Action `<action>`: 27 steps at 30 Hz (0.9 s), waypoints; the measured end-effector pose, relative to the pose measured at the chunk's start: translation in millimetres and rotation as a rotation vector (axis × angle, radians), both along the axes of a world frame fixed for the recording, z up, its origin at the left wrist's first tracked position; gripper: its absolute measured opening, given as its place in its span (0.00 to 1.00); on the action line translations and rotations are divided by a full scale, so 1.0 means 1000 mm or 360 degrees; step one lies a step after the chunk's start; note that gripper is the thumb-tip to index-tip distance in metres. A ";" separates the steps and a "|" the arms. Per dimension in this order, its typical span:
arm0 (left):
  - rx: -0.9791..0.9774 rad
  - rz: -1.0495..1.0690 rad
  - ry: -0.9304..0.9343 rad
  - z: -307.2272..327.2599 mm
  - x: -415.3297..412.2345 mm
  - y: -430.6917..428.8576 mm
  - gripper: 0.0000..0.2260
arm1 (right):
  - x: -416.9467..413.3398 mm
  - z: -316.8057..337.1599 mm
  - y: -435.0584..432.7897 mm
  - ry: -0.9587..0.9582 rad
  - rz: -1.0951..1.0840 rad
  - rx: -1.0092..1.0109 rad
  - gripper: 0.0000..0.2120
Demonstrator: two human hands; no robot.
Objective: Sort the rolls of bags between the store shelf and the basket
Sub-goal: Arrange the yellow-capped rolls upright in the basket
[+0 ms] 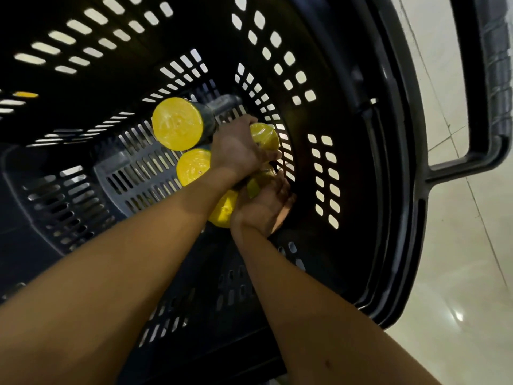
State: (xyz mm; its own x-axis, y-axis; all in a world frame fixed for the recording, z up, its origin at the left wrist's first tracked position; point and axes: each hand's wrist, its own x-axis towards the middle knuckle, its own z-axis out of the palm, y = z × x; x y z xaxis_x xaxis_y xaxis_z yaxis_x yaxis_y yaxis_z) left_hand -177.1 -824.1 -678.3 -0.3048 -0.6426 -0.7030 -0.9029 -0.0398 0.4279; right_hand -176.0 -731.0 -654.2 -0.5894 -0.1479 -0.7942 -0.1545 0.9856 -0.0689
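Note:
I look straight down into a deep black slotted basket [327, 112]. Several yellow rolls of bags stand on end at its bottom. The largest roll [177, 123] stands free at the upper left, and a second roll [193, 166] sits just below it. My left hand [238, 147] is closed over a roll [266, 134] near the right wall. My right hand [263, 209] grips another yellow roll [223, 213] close beside it, its fingers partly hidden under the left wrist. The store shelf is out of view.
The basket's black handle [488, 107] loops out at the upper right. A pale tiled floor [458, 259] lies to the right of the basket. The grey slotted basket floor [138, 173] shows left of the rolls.

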 end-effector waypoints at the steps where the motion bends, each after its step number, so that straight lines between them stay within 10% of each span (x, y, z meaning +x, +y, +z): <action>1: -0.0009 0.0011 0.0004 0.003 0.002 -0.003 0.34 | -0.002 0.002 -0.001 -0.0023 0.0004 0.0003 0.34; 12: -0.0062 0.0054 -0.0059 0.086 0.022 -0.031 0.33 | -0.013 0.062 -0.008 0.0187 0.0029 -0.0172 0.30; 27: -0.0332 0.0209 0.0197 0.352 0.091 -0.027 0.31 | -0.062 0.323 -0.010 0.0325 0.0427 -0.0720 0.29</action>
State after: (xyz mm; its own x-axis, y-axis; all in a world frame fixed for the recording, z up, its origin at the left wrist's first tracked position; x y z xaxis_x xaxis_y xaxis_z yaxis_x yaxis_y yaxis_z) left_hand -86.0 -851.6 -325.9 -0.2848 -0.8091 -0.5140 -0.8364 -0.0523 0.5457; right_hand -238.2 -740.9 -331.6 -0.6193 -0.6131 -0.4905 -0.4501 0.7891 -0.4180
